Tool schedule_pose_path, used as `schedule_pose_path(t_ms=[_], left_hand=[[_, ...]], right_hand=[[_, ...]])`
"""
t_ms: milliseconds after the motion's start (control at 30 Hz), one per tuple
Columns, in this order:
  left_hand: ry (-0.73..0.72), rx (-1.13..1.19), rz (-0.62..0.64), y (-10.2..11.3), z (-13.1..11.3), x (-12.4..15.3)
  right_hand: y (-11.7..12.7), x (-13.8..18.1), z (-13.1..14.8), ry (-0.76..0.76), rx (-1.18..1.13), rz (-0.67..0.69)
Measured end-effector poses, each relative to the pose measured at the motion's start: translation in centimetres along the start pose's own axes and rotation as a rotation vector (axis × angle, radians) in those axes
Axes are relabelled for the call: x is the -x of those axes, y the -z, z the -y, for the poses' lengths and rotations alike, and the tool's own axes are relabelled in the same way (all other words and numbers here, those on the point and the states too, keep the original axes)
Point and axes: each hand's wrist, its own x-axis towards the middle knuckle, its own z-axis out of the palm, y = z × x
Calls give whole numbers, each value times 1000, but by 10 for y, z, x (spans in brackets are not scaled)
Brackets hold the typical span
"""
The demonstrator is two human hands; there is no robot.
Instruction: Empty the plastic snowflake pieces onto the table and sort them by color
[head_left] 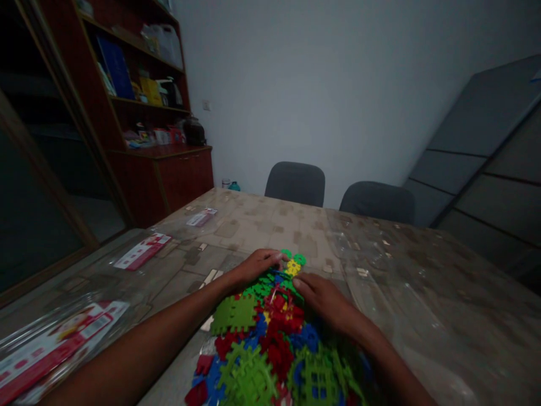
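Small flower-shaped building pieces, green and yellow, touch one another just beyond the pile. My left hand is closed at their left side, its fingertips on these pieces. To the right, my right hand is curled with its fingertips against green pieces; what it grips is hidden. Under and in front of both hands lies a heap of plastic interlocking pieces: light green toothed squares, red pieces, blue pieces and a green window-like piece.
Clear plastic packages with printed cards lie along the left of the patterned table, one large package nearest me. Transparent plastic trays spread over the right side. Two grey chairs stand behind the far edge.
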Motion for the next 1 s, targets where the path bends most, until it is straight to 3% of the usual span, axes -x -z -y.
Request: schedule_pose_path(t_ms=[100, 167, 233, 400, 533, 667, 800, 900, 1000], left_hand=[[5, 9, 17, -1, -3, 3], [1, 2, 27, -2, -5, 4], [-5, -12, 38, -1, -7, 5], [-18, -24, 46, -1, -5, 5], [-17, -4, 40, -3, -1, 3], [-11, 24, 21, -4, 3, 2], [-4, 81, -4, -4, 3, 2], [-1, 131, -48, -3, 2, 3], [4, 176, -114, -1, 1, 3]], right_hand=[[1, 53, -1, 57, 57, -58], [-9, 88, -13, 163, 213, -46], [-23, 117, -31, 175, 322, -117], [-47, 141, -71, 276, 443, -147], [-50, 124, -58, 323, 396, -209], [-57, 85, -11, 294, 292, -308], [-61, 32, 26, 177, 238, -321], [-57, -1, 31, 126, 96, -351], [-40, -13, 22, 90, 9, -395]])
